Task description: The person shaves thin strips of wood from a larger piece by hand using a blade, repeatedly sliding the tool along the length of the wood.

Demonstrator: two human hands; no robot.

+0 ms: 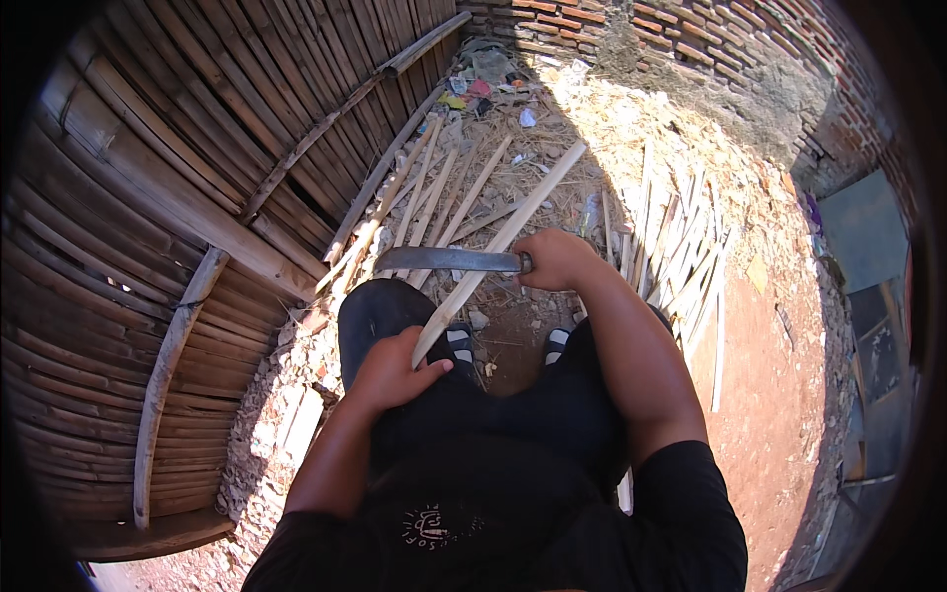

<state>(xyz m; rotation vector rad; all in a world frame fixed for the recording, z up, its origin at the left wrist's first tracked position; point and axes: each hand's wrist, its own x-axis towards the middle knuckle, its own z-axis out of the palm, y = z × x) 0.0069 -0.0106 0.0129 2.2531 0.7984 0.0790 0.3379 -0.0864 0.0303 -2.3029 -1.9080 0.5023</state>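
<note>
My left hand (397, 370) is closed round the near end of a long pale strip of split bamboo (538, 197), close to my left knee. The strip slants away from me, up and to the right. In my right hand (558, 260) is the handle of a machete (449, 259), its grey blade pointing left. The blade lies across the strip, a little beyond my left hand; whether it bites into the strip I cannot tell. My right fist hides most of the handle.
Several loose bamboo strips (434, 202) lie on the ground ahead to the left. More split strips (681, 247) are piled at the right. A bamboo slat wall (197, 128) rises at my left, a brick wall (681, 39) at the back. Litter and shavings cover the far ground.
</note>
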